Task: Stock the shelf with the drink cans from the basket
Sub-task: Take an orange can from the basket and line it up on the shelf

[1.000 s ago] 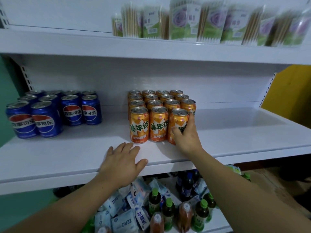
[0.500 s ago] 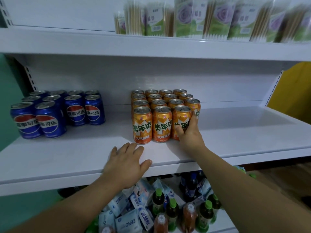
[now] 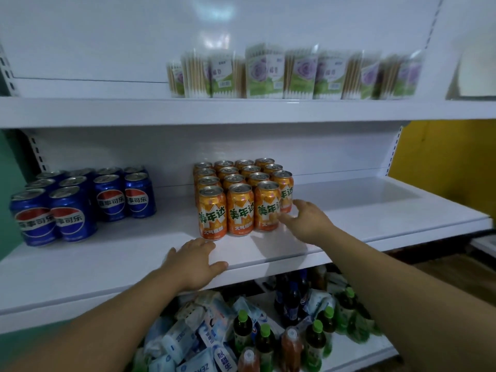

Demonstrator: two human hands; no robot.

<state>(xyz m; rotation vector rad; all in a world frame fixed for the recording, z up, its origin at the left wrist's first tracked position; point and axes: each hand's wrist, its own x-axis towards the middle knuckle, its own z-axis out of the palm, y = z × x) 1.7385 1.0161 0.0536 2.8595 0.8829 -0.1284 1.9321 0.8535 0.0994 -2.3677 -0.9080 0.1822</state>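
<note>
Both bare forearms reach forward and up from the lower corners of the view, the right one crossing higher. The left hand (image 3: 193,264) lies palm down on the front edge of the shelf (image 3: 107,264), fingers straight and close together, thumb spread rightward along the lip. The right hand (image 3: 304,224) sits farther in and to the right, fingers loosely extended, thumb pointing left, holding nothing. Motion blur hides whether its fingertips touch anything.

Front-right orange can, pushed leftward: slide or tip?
Probably slides little: the front-right orange can stands upright, packed against its neighbour cans. Smooth white shelf suggests low friction. Looks sealed, so likely heavy for size.
</note>
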